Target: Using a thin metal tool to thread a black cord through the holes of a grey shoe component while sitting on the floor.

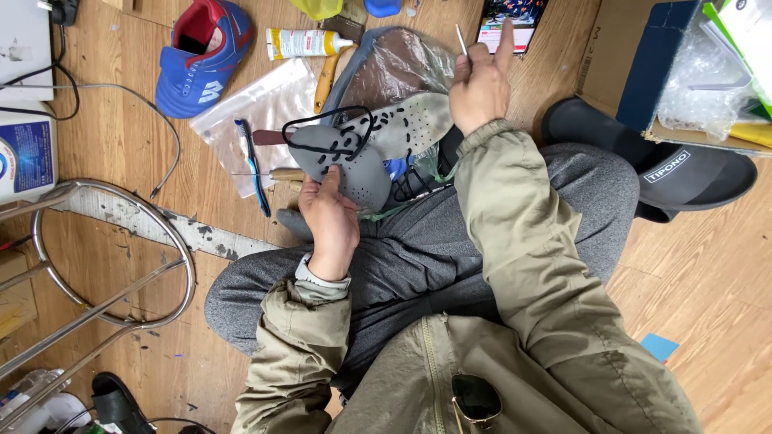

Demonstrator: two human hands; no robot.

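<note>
My left hand [326, 219] grips the lower edge of a grey shoe upper [354, 161] with punched holes and a loop of black cord, held above my crossed legs. A perforated grey insole [412, 122] lies just behind it. My right hand [480, 87] is raised further away, pinching a thin white needle [460, 38] between thumb and fingers. Its index finger stretches out to the screen of a phone [511, 19] lying on the floor.
On the wooden floor lie a blue and red shoe [201, 56], a glue tube [305, 42], a blue toothbrush [256, 169], a clear plastic bag [257, 108] and a wooden-handled awl [283, 174]. A black slide sandal [675, 173] and a cardboard box [611, 60] sit right; a metal stool ring [112, 249] sits left.
</note>
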